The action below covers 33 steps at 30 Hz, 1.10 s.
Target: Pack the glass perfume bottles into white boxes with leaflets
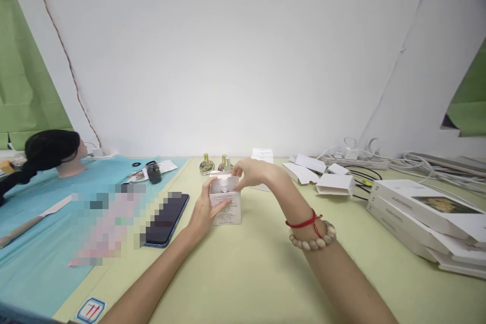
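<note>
A small white cardboard box (228, 212) with fine print on its front stands upright on the yellow-green table, its top open. My left hand (202, 214) grips it from the left, thumb across the front and fingers along the side. From the right, my right hand (256, 172) bends over the box, its thumb and fingers closed at the upper right edge. A clear, shiny piece (224, 189) shows inside the opening; I cannot tell exactly what it is. Behind the box are a glass perfume bottle with a gold cap (206, 166) and further bottles (222, 164), partly hidden.
A phone (167, 223) lies left of my left forearm. On the blue cloth are a dark jar (154, 172) and a mannequin head (70, 154). To the right are unfolded white cartons (334, 183), a stack of white boxes (421, 223) and tangled cables (429, 172).
</note>
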### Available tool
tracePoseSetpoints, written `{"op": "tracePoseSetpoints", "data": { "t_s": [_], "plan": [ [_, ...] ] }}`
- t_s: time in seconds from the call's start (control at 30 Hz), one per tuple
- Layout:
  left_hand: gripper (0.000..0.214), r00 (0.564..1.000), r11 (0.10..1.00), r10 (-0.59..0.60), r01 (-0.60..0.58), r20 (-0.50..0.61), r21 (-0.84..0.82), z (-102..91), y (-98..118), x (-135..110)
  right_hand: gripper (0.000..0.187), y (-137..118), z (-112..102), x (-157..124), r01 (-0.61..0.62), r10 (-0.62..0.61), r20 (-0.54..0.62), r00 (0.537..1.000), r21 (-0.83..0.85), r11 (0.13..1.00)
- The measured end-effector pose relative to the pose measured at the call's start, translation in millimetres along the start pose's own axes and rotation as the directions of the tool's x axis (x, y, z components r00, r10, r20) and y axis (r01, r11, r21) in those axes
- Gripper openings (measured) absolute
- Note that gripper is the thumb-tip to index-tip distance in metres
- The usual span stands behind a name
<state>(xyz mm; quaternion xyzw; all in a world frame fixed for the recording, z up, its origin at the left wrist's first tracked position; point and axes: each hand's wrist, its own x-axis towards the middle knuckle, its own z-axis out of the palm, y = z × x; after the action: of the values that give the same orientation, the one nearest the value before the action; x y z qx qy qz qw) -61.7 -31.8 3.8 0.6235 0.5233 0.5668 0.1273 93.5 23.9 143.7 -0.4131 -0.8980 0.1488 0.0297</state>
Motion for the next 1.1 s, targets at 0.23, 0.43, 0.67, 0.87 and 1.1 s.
{"op": "tracePoseSetpoints", "data": {
  "t_s": [0.23, 0.43, 0.67, 0.87, 1.1],
  "plan": [
    [0.055, 1.0, 1.0, 0.016, -0.016, 0.003, -0.025, -0.2, 1, 0, 0.035, 21, -2, 7, -0.082, 0.051, 0.148, 0.988, 0.209, 0.974],
    [0.052, 0.997, 0.995, 0.081, -0.082, -0.01, -0.063, -2.6, 2, 4, 0.032, 22, -7, 2, 0.014, -0.026, 0.052, 0.998, 0.208, 0.978],
    [0.033, 0.999, 0.995, 0.037, -0.033, 0.039, -0.091, -3.9, 5, 5, 0.037, 24, -2, 10, 0.062, -0.076, 0.038, 0.996, 0.274, 0.96],
    [0.035, 0.999, 0.992, 0.008, -0.014, -0.046, -0.126, -3.1, 8, 2, 0.036, 31, -3, 13, 0.068, -0.095, 0.079, 0.992, 0.288, 0.955],
    [0.031, 0.998, 0.999, 0.034, -0.035, -0.047, -0.029, -3.3, 2, 3, 0.035, 34, -3, 13, 0.058, -0.125, 0.196, 0.973, 0.317, 0.947]
  ]
}}
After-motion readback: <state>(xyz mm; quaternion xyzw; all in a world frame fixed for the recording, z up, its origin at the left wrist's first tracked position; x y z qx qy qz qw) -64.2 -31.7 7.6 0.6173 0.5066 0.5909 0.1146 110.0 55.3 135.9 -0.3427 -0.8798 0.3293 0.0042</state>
